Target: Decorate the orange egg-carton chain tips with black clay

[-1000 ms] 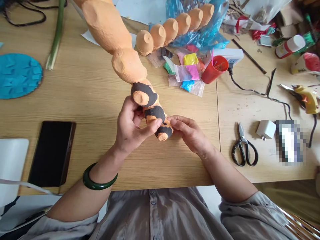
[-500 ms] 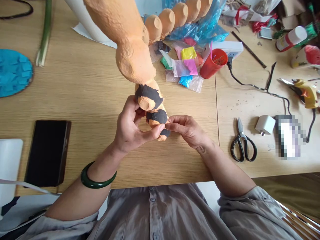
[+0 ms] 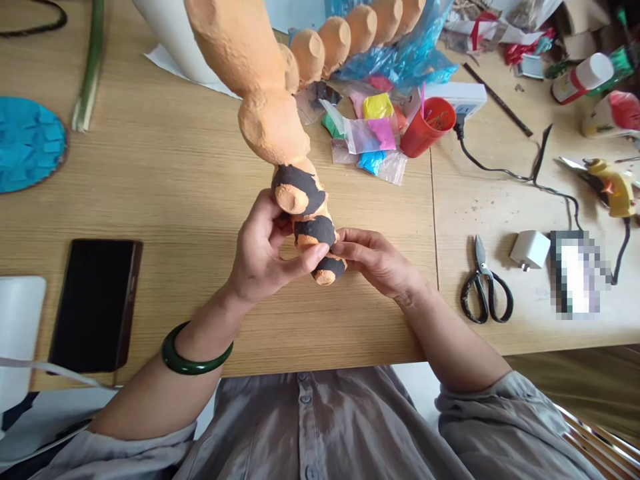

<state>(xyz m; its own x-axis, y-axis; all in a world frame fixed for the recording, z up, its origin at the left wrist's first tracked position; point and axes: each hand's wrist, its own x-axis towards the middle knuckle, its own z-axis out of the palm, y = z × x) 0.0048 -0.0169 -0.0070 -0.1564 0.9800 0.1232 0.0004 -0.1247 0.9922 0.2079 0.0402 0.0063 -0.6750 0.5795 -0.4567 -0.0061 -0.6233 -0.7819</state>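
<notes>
A long, knobbly orange form (image 3: 273,123) slants down from the top of the view, with black patches wrapped round its narrow lower segments. My left hand (image 3: 263,253) grips it near the lower end, the thumb across the front and the other fingers partly hidden behind. On the right side of the same end, my right hand (image 3: 375,260) presses with thumb and forefinger pinched against a black patch; whatever lies between those fingertips is too small to make out. A second orange knobbly piece (image 3: 335,45) lies behind on blue plastic (image 3: 390,63).
Coloured clay packets (image 3: 377,107) and a red cup (image 3: 429,127) stand behind my right hand. Black-handled scissors (image 3: 483,283), a white plug adapter (image 3: 531,249) and a yellow glue gun (image 3: 613,187) lie right. On the left are a black phone (image 3: 95,303) and a blue oval (image 3: 30,145).
The orange form has shifted slightly right at its upper part and turned a little, showing more of the black patch at its lower tip. Both hands stay nearly in place.
</notes>
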